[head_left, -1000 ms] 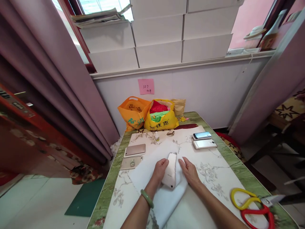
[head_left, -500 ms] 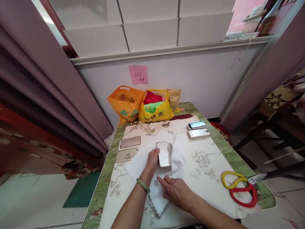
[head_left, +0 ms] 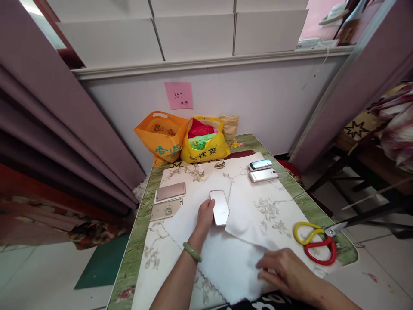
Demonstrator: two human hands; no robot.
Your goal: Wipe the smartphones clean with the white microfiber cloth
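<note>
White cloth (head_left: pixel 235 265), part-folded; silver phone (head_left: pixel 220 210) over it, uncovered, left hand (head_left: pixel 205 213) gripping its edge; right hand (head_left: pixel 285 270) loosely curled, hold unclear.

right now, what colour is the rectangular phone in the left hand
Silvery white; the rectangular phone in the left hand shows best in the head view.

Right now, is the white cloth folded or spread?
Partly folded: a flap of the white cloth is turned over, its scalloped edge beside the phone; the near part lies spread.
</note>
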